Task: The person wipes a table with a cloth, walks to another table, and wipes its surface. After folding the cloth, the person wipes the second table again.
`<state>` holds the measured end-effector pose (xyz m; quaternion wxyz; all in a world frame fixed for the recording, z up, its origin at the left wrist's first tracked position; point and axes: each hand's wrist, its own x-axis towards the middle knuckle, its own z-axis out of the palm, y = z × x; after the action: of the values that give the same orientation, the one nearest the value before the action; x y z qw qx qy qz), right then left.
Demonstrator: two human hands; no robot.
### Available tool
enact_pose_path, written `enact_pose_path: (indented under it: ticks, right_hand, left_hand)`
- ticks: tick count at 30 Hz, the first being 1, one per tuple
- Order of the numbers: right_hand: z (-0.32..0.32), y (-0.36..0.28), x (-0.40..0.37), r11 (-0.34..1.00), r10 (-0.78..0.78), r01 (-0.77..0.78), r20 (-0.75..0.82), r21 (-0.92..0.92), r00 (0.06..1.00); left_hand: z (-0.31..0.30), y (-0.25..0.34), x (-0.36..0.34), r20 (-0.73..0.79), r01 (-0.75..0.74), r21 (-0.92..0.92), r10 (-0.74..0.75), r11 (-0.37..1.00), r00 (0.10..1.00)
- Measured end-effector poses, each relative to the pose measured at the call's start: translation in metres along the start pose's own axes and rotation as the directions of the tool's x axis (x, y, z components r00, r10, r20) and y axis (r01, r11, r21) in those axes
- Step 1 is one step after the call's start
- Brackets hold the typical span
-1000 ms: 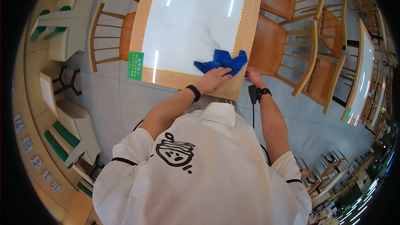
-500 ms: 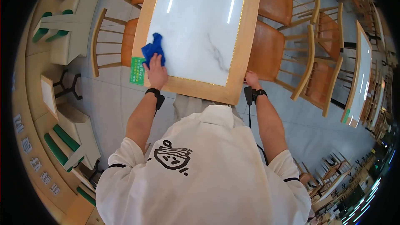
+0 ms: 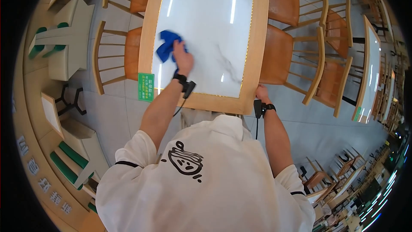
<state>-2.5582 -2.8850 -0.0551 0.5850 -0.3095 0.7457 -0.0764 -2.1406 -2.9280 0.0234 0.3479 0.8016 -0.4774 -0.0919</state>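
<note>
A blue cloth lies bunched on the white marble-patterned top of a wood-framed table, left of its middle. My left hand is closed on the cloth's right side and presses it to the surface; the fingers are a little blurred. At the near right corner, my right hand is curled against the wooden table edge, with its fingertips partly hidden. Both wrists wear black straps with small black devices and cables.
Wooden chairs with orange-brown seats line the left and right sides. A green sign sits at the near left table edge. Benches with green cushions are at far left, and another table stands at right.
My left hand has carried the blue cloth rightward, from the table's left border onto the white top. My right hand stays at the right edge, slightly lower in view.
</note>
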Motion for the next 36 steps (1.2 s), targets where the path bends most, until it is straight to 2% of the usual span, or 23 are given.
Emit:
enact_pose_path:
  ticks: [2,3,4,5,6,8,10,11,12,13,14,15,16,17,18,20,21,23,24,26,30,32,36]
  right_hand:
    - [-0.004,0.008,0.002,0.984,-0.084,0.069,-0.086,-0.165,0.993]
    - [-0.005,0.014,0.003,0.984,-0.083,0.066,-0.097,-0.166,0.992]
    - [-0.005,0.021,0.004,0.953,-0.172,0.134,-0.122,-0.271,0.978]
    - [-0.005,0.024,0.002,0.906,-0.262,0.195,-0.134,-0.376,0.956]
    - [-0.006,0.024,-0.002,0.904,-0.260,0.191,-0.139,-0.382,0.955]
    - [-0.002,0.025,-0.014,0.895,-0.251,0.154,-0.188,-0.418,0.949]
    - [0.000,0.026,-0.026,0.896,-0.261,0.162,-0.196,-0.413,0.945]
    - [-0.001,0.028,-0.026,0.898,-0.272,0.174,-0.198,-0.404,0.942]
    - [0.000,0.029,-0.023,0.898,-0.269,0.170,-0.200,-0.406,0.942]
    - [0.003,0.056,0.000,0.895,-0.279,0.171,-0.218,-0.413,0.935]
    - [0.005,0.071,0.014,0.892,-0.289,0.172,-0.234,-0.418,0.928]
    - [0.007,0.064,0.008,0.892,-0.286,0.170,-0.233,-0.418,0.929]
    - [0.008,0.048,-0.004,0.943,-0.216,0.126,-0.278,-0.309,0.936]
    - [0.007,0.043,-0.006,0.978,-0.140,0.080,-0.316,-0.195,0.938]
    - [0.005,0.038,-0.009,0.977,-0.137,0.076,-0.318,-0.197,0.938]
    - [0.001,0.034,-0.008,0.970,-0.141,0.093,-0.208,-0.224,0.968]
    - [0.000,0.031,-0.010,0.970,-0.140,0.092,-0.208,-0.226,0.968]
    - [-0.001,0.006,-0.028,0.992,-0.058,0.039,-0.167,-0.118,0.984]
    - [-0.002,-0.005,-0.038,0.992,-0.057,0.037,-0.168,-0.119,0.984]
    - [-0.005,-0.024,-0.044,0.965,-0.149,0.101,-0.189,-0.242,0.971]
    - [-0.009,-0.042,-0.027,0.949,-0.185,0.123,-0.198,-0.291,0.963]
    - [-0.006,-0.065,-0.037,0.953,-0.238,0.174,-0.256,-0.249,0.937]
    - [-0.002,-0.101,-0.037,0.959,-0.224,0.166,-0.253,-0.230,0.941]
  left_hand:
    - [0.024,0.054,-0.018,0.179,-0.097,-0.101,0.114,0.990,0.977]
    - [0.037,0.070,-0.030,0.268,-0.174,-0.225,0.233,0.959,0.935]
    - [0.046,0.095,-0.042,0.425,-0.167,-0.268,0.272,0.949,0.864]
    - [0.049,0.115,-0.056,0.546,-0.244,-0.294,0.372,0.924,0.751]
    - [0.058,0.128,-0.069,0.631,-0.283,-0.367,0.461,0.886,0.624]
    - [0.037,0.163,-0.083,0.702,-0.408,-0.442,0.592,0.799,0.397]
    - [0.039,0.165,-0.091,0.652,-0.609,-0.479,0.721,0.632,0.236]
    - [0.042,0.165,-0.087,0.650,-0.607,-0.484,0.723,0.631,0.234]
    - [0.044,0.162,-0.081,0.644,-0.652,-0.497,0.747,0.573,0.165]
    - [0.043,0.159,-0.073,0.639,-0.693,-0.508,0.763,0.512,0.096]
    - [0.045,0.154,-0.065,0.641,-0.691,-0.508,0.762,0.514,0.096]
    - [0.049,0.149,-0.057,0.614,-0.696,-0.507,0.779,0.508,0.122]
    - [0.053,0.143,-0.049,0.585,-0.702,-0.505,0.797,0.502,0.149]
    - [0.052,0.140,-0.039,0.568,-0.673,-0.495,0.791,0.550,0.228]
    - [0.052,0.136,-0.029,0.568,-0.669,-0.498,0.791,0.551,0.229]
    - [0.053,0.125,-0.010,0.515,-0.657,-0.401,0.750,0.639,0.415]
    - [0.051,0.120,-0.001,0.514,-0.655,-0.402,0.750,0.640,0.417]
    - [0.043,0.112,0.020,0.507,-0.571,-0.255,0.610,0.781,0.609]
    - [0.040,0.104,0.029,0.469,-0.535,-0.220,0.569,0.816,0.675]
    - [0.026,0.092,0.051,0.442,-0.523,-0.044,0.486,0.851,0.754]
    - [0.011,0.036,0.096,0.312,-0.325,0.148,0.268,0.934,0.911]
    - [-0.009,0.005,0.114,0.228,-0.238,0.244,0.183,0.940,0.956]
    - [-0.042,-0.056,0.135,0.055,-0.033,0.312,0.017,0.949,0.998]
